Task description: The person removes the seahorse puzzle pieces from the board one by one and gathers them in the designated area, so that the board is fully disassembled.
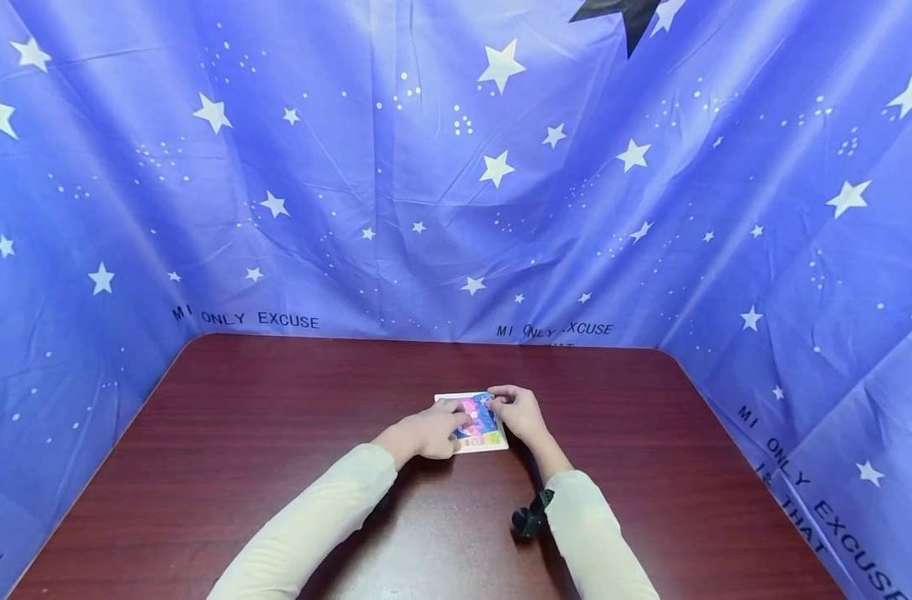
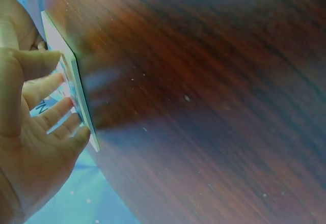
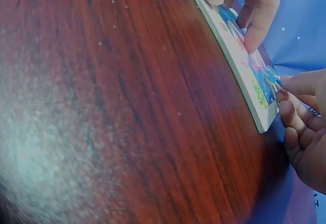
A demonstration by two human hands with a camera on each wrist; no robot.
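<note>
A small white-framed picture puzzle (image 1: 482, 451) lies on the table, its picture pink, blue and yellow-green. My left hand (image 1: 429, 429) rests over its left side, fingers spread and fingertips on the picture; in the left wrist view this hand (image 2: 46, 117) has its thumb at the puzzle's near edge. At the upper right corner is my right hand (image 1: 522, 414). Between thumb and fingers, the right hand (image 3: 308, 117) pinches a small blue puzzle piece (image 3: 272, 75), tilted up from the board at its edge. Part of the picture is hidden under the left hand.
The dark reddish wooden table (image 1: 276, 417) extends around the puzzle. Blue star-printed cloth (image 1: 426, 167) hangs along its back and both sides. A black device (image 1: 529, 518) is at the right sleeve (image 1: 594, 533).
</note>
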